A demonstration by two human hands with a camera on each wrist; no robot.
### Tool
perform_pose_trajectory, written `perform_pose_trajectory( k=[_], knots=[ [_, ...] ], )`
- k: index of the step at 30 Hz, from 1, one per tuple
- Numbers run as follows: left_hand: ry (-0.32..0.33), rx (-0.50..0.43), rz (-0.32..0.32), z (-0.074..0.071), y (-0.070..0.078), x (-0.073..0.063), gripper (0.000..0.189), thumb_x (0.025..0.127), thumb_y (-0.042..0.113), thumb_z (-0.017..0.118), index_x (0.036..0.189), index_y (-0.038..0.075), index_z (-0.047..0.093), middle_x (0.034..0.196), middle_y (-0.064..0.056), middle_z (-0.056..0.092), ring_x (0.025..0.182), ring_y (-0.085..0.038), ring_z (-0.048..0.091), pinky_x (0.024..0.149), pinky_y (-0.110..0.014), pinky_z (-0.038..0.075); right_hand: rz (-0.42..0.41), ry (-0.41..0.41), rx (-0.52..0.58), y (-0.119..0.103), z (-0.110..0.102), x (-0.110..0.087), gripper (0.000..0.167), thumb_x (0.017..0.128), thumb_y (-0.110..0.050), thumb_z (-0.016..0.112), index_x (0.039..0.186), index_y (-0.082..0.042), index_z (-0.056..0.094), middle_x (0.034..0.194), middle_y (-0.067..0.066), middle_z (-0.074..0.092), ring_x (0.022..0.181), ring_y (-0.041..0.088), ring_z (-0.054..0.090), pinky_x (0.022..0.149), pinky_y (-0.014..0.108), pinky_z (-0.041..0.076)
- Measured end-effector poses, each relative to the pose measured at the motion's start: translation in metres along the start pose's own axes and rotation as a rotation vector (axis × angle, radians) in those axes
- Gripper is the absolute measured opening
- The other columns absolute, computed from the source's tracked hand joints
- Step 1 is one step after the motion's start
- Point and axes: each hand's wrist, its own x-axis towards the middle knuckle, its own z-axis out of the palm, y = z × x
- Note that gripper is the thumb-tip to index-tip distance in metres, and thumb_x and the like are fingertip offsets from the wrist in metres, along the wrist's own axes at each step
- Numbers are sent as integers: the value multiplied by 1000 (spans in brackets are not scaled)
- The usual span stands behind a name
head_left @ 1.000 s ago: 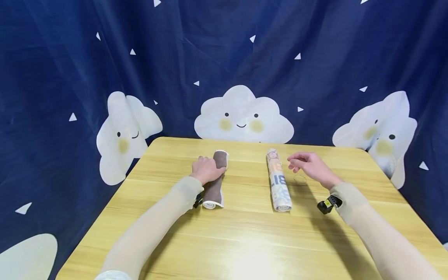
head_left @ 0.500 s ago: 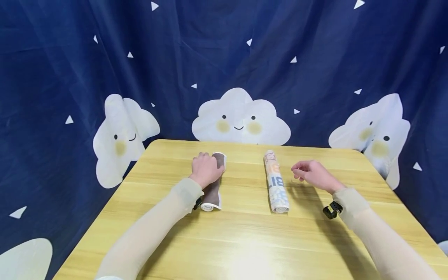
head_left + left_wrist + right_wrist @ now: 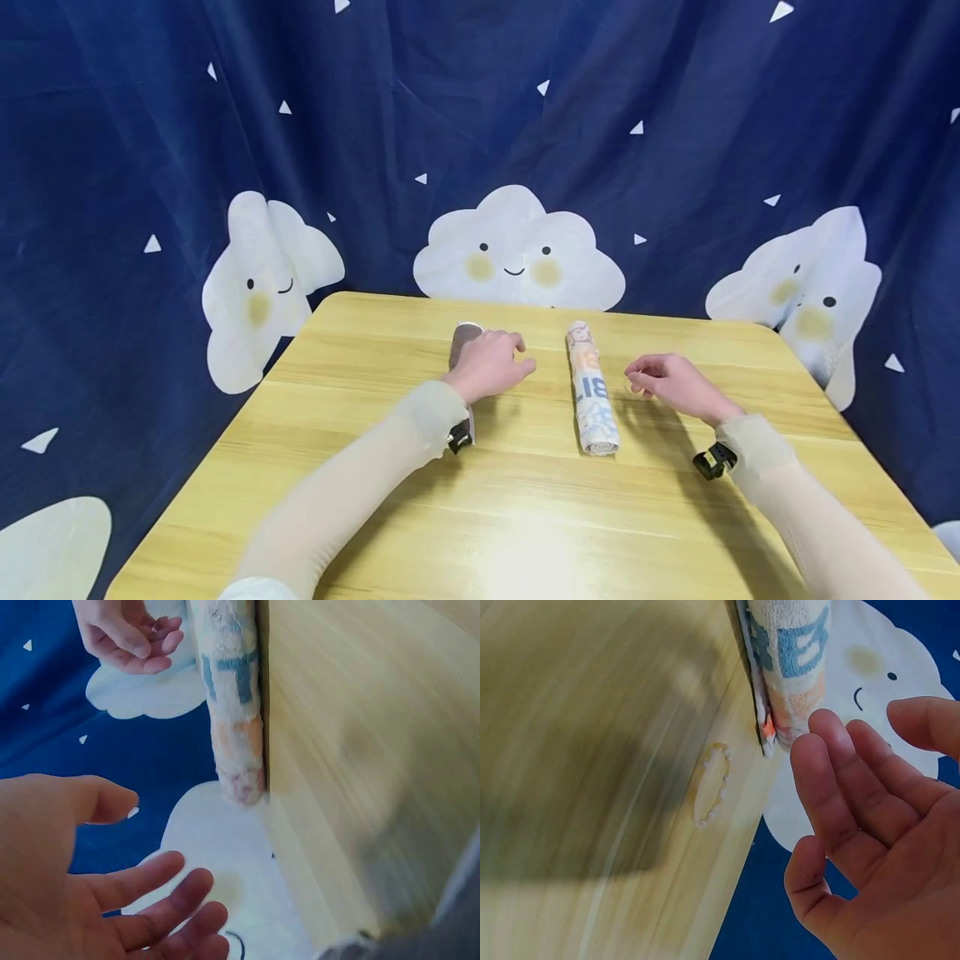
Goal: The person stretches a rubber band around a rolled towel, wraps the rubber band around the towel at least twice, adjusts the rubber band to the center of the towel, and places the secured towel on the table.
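My left hand [image 3: 489, 365] is over a brown roll of cloth [image 3: 466, 335] with white edging, hiding most of it. Its fingers are spread and relaxed, pointing toward a pale rolled towel [image 3: 594, 392] printed with orange and blue lettering. The left wrist view shows thumb and fingers apart, with nothing held. To the right of the towel hovers my right hand [image 3: 678, 386], its fingers loosely bent and holding nothing. Beneath it, a thin, pale loop [image 3: 711, 784] with small bumps lies on the table in the right wrist view.
Both rolls lie on a light wooden table [image 3: 525, 508] with rounded far corners. Behind it hangs a dark blue curtain [image 3: 480, 108] printed with smiling clouds and small white triangles. Each wrist wears a small black camera.
My left hand has let go of the brown roll and moved right, toward the printed towel. The right hand has drawn back slightly from that towel; both rolls stay in place.
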Motion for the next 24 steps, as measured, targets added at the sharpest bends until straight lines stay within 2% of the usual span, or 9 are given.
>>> perform_pose_trajectory(
  k=[5, 10, 12, 14, 16, 18, 20, 24],
  knots=[
    [-28, -74, 14, 14, 14, 12, 45, 96, 51, 56, 126, 19, 66, 120, -1, 71, 93, -17, 67, 70, -33, 53, 9, -3, 12, 1, 1, -4, 29, 103, -21, 56, 115, 3, 66, 95, 15, 71, 84, 28, 68, 74, 38, 56],
    [-64, -90, -4, 27, 23, 27, 50, 95, 57, 54, 125, 20, 67, 121, 2, 70, 100, -17, 66, 74, -33, 53, 11, -1, 8, 0, 0, -7, 29, 103, -21, 56, 115, 3, 66, 94, 15, 71, 85, 29, 68, 76, 41, 56],
    [-91, -119, -25, 31, 26, 34, 46, 95, 59, 54, 114, 20, 70, 111, 4, 71, 94, -15, 66, 70, -32, 52, 5, -1, 1, 1, -1, -8, 29, 103, -20, 56, 115, 4, 66, 94, 16, 71, 85, 29, 68, 77, 43, 56],
    [-124, -149, -50, 38, 29, 42, 43, 94, 60, 55, 94, 20, 71, 87, 6, 69, 74, -13, 62, 59, -30, 48, 8, -2, -4, 3, 0, -7, 28, 103, -20, 57, 115, 3, 66, 95, 16, 71, 86, 30, 69, 78, 44, 56],
    [-158, -175, -74, 44, 33, 50, 45, 93, 61, 56, 74, 21, 63, 65, 7, 57, 57, -11, 52, 50, -29, 41, 7, -2, -5, 5, 0, -8, 28, 102, -20, 57, 115, 3, 67, 96, 17, 72, 87, 31, 69, 79, 46, 56],
    [-190, -178, -94, 53, 37, 62, 50, 93, 62, 56, 63, 22, 53, 55, 7, 45, 48, -11, 42, 46, -29, 36, 3, 4, -9, 7, 0, -9, 28, 102, -20, 57, 115, 3, 67, 96, 17, 72, 87, 31, 69, 79, 45, 57],
    [-206, -178, -109, 61, 40, 70, 52, 92, 63, 55, 62, 22, 51, 53, 6, 43, 46, -11, 40, 46, -29, 36, 2, 8, -12, 9, 0, -10, 28, 102, -20, 57, 114, 3, 68, 97, 17, 72, 87, 31, 70, 79, 45, 57],
    [-208, -177, -150, 73, 42, 83, 46, 91, 63, 54, 74, 21, 62, 63, 3, 58, 53, -14, 52, 54, -32, 43, 9, 10, -2, 10, 3, -8, 28, 102, -21, 57, 115, 2, 68, 100, 17, 73, 89, 31, 70, 80, 43, 57]
  ],
)
